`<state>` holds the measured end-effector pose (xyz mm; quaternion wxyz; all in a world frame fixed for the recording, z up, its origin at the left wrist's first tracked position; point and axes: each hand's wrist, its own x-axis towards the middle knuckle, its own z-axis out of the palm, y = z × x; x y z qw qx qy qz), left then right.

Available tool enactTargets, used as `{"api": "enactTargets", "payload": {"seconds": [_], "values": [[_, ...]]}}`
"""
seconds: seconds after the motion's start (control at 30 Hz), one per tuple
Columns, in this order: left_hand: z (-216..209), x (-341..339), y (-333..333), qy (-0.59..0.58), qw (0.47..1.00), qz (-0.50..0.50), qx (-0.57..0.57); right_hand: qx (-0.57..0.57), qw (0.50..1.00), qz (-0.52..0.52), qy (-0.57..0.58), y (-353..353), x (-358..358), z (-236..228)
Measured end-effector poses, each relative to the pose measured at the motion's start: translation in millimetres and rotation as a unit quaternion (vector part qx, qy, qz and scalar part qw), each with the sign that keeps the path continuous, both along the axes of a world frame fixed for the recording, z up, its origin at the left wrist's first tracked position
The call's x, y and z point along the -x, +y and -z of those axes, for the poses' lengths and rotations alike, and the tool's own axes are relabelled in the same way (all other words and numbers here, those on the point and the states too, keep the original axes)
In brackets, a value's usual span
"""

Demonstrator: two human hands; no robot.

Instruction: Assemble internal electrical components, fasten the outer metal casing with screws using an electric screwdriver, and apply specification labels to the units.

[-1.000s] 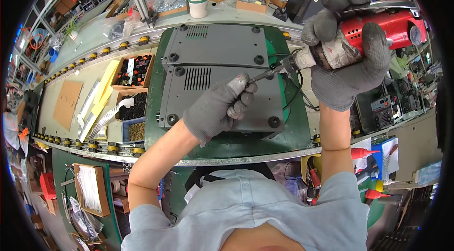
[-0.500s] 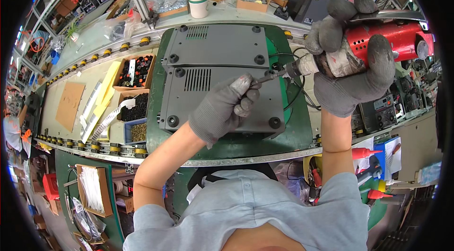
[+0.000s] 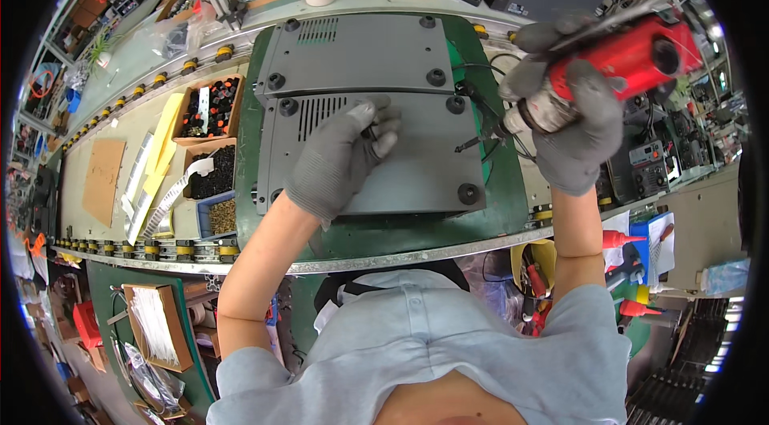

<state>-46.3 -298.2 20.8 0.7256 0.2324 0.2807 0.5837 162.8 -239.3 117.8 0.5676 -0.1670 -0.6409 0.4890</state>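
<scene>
A carton (image 3: 202,140) of small parts (image 3: 210,108) sits at left. The left grip (image 3: 335,162) is over the near gray box (image 3: 420,165), curled in; one cannot tell if it holds anything. The far gray box (image 3: 368,60) is just behind. The right grip (image 3: 583,127) is wrapped around a red drill (image 3: 637,52), its tip (image 3: 474,142) over the near gray box.

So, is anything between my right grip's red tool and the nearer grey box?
Nothing visible: the bit of the red tool shows over the right side of the nearer grey box; your left grip is farther left.
</scene>
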Motion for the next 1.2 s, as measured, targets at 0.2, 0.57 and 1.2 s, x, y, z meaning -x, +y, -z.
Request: {"api": "enactTargets", "payload": {"seconds": [0.2, 0.57, 1.2], "values": [[0, 3, 0, -0.074, 0.997, -0.029, -0.014, 0.029, 0.999, 0.033, -0.003, 2, 9, 8], [12, 13, -5, -0.088, 0.995, 0.0, -0.04, 0.051, 0.993, 0.005, -0.105, -1, 18, 5], [-6, 5, -25, -0.021, 0.999, -0.043, -0.004, 0.057, 0.993, 0.03, -0.094, -4, 30, 2]]}}
